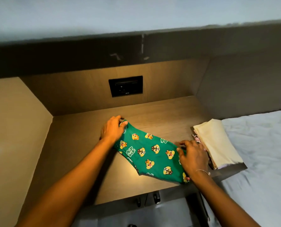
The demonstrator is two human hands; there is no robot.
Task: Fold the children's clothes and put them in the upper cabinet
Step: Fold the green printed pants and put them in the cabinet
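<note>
The left hand (113, 128) pinches the far corner of a green cartoon-print garment (150, 153), thumb over the cloth; the right hand (193, 157) lies spread, palm down, on the garment's near-right end. The garment lies flat and slanted on the wooden counter (80, 145), partly folded by the look of its doubled edge. At three o'clock from it, just beside the right hand, rests a stack of folded clothes (215, 143) topped by a cream piece, against the bed (264, 145). Judged progress: several items folded, this one under way; none yet moved to the upper cabinet, which is not identifiable here.
</note>
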